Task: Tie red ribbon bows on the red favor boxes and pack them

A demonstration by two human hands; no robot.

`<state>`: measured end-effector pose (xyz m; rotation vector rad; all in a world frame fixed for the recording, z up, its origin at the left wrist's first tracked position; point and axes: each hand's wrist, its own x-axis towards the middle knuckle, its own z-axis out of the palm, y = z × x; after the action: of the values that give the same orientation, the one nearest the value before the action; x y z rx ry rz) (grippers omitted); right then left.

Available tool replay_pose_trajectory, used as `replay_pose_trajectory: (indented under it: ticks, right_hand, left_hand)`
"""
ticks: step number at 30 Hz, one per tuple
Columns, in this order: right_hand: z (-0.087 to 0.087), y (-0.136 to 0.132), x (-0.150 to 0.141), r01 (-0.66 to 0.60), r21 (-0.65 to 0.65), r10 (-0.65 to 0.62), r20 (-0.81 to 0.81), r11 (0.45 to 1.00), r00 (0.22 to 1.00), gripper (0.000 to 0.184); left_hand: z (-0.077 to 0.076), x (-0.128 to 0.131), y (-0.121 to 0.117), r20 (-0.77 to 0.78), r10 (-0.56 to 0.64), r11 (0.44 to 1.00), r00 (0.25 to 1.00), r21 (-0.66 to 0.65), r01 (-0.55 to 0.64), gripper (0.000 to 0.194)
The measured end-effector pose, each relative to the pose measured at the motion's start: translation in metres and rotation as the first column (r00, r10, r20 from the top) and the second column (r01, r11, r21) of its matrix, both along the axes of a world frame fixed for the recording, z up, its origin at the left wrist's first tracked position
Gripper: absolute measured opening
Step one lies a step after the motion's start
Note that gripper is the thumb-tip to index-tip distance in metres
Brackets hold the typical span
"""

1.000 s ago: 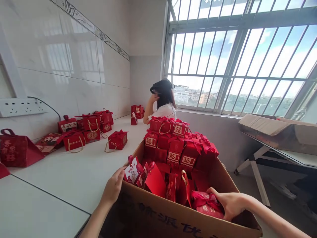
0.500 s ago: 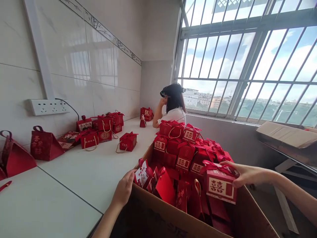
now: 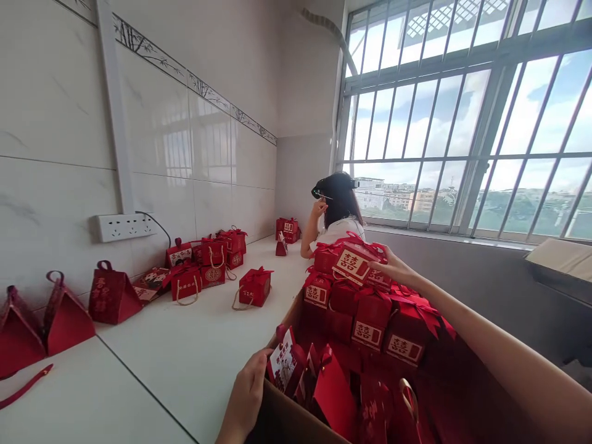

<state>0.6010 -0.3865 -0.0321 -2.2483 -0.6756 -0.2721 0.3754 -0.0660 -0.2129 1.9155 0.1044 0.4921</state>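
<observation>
My right hand (image 3: 394,269) reaches across a large cardboard box (image 3: 282,425) and grips a red gift box (image 3: 354,261) with a ribbon bow, holding it tilted at the top of a stack of red gift boxes (image 3: 370,314) at the box's far end. My left hand (image 3: 247,394) clasps the box's near left rim, fingers curled over the edge, beside a small red-and-white pouch (image 3: 284,367). More red bags and pouches lie loose in the box's near part.
A white counter (image 3: 194,351) runs along the tiled wall at left, carrying red gift boxes (image 3: 252,287) and triangular red bags (image 3: 111,296). A power strip (image 3: 123,226) hangs on the wall. Another person (image 3: 335,213) sits at the counter's far end by the barred window.
My right hand has lifted the red gift box out of the near part of the cardboard box and carried it to the top of the far stack. The view has swung upward.
</observation>
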Motion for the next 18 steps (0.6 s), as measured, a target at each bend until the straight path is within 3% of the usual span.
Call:
replay_pose_trajectory:
  ticks: [4, 6, 12, 18]
  right_hand:
    - [0.015, -0.027, 0.018, 0.086, 0.248, -0.085, -0.017, 0.965, 0.996, 0.069]
    - [0.021, -0.050, 0.023, 0.172, 0.312, -0.169, -0.037, 0.934, 0.985, 0.069]
    - [0.018, -0.115, 0.022, 0.415, 0.290, -0.395, -0.128, 0.862, 0.910, 0.074]
    - [-0.007, -0.150, 0.022, 0.507, 0.242, -0.456, -0.239, 0.827, 0.857, 0.081]
  left_hand:
    - [-0.003, 0.000, 0.002, -0.032, -0.002, 1.000, 0.999, 0.006, 0.002, 0.064]
    - [-0.003, 0.000, 0.003, -0.052, 0.008, 1.000, 0.999, 0.007, -0.007, 0.066]
    - [-0.005, 0.003, 0.010, -0.068, 0.025, 1.000, 0.997, 0.016, -0.024, 0.065]
    - [-0.013, 0.007, 0.021, -0.086, 0.017, 0.998, 0.996, 0.062, -0.012, 0.061]
